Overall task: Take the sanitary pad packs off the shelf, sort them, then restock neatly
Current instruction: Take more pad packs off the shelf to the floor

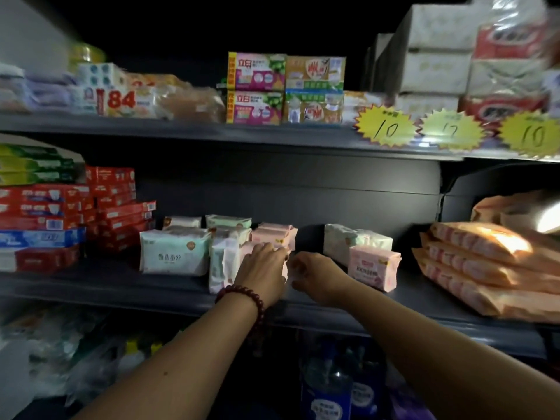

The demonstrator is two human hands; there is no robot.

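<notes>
Take-off step, I reckon: left hand (263,268) is gripping a pink pack (285,271) on the shelf (151,286), right hand (315,277) is curling beside it (grip unclear). Next: lifting it clear.

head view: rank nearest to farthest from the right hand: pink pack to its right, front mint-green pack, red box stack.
1. Pink pack: just right of the right hand.
2. Front mint-green pack: to the left, beyond the left hand.
3. Red box stack: far left on the same shelf.
</notes>
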